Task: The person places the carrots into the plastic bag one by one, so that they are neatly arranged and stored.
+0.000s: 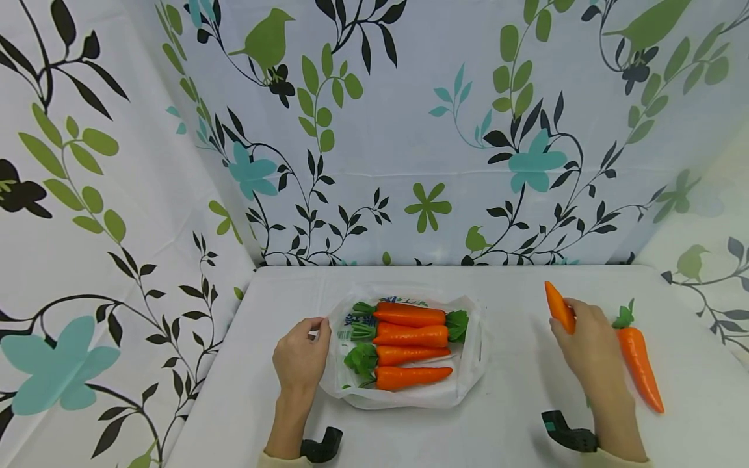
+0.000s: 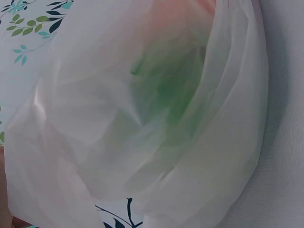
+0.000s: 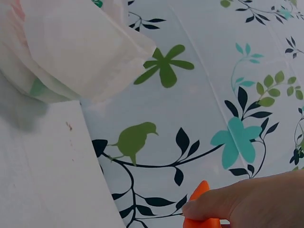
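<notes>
My left hand (image 1: 301,357) pinches the left rim of a white plastic bag (image 1: 468,387) between thumb and fingers. Several orange carrots (image 1: 412,336) with green tops lie side by side in the bag's open mouth. Seen from the left wrist, the translucent bag (image 2: 109,156) fills most of the view, and green leaves show dimly through it. Right of the bag, my right hand (image 1: 593,344) grips a carrot (image 1: 560,307), its tip pointing away from me. The rest of that carrot is hidden by the hand. Another carrot (image 1: 640,367) lies on the table just right of this hand.
The white table (image 1: 509,429) ends at a far edge against a hanging cloth (image 1: 374,149) printed with leaves and birds. More patterned cloth (image 1: 175,162) borders the left side. Black wrist mounts (image 1: 324,445) sit at both wrists.
</notes>
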Demonstrator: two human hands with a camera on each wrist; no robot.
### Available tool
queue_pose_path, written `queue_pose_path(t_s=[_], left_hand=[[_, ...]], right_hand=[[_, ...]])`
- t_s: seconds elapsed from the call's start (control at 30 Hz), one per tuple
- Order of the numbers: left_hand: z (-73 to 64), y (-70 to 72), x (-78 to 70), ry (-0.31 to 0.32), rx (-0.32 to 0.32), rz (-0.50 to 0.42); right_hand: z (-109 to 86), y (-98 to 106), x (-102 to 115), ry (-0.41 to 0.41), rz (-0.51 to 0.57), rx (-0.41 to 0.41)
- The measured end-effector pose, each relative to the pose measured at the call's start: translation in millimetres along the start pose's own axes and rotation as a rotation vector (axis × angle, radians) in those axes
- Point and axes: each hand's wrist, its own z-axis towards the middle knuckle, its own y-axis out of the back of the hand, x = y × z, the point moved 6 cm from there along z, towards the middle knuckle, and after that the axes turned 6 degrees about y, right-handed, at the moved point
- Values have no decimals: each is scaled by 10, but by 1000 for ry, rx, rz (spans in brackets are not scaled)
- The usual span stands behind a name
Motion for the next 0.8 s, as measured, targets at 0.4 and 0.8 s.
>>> queue_pose_path(t_s=[0.4,0.8], left_hand=[[9,-2,-8,8,-16,17],[7,-11,-9,7,-10,22]], right_hand=[[-71,74,304,147,24,-131],[-131,115,609,280,73,-262]])
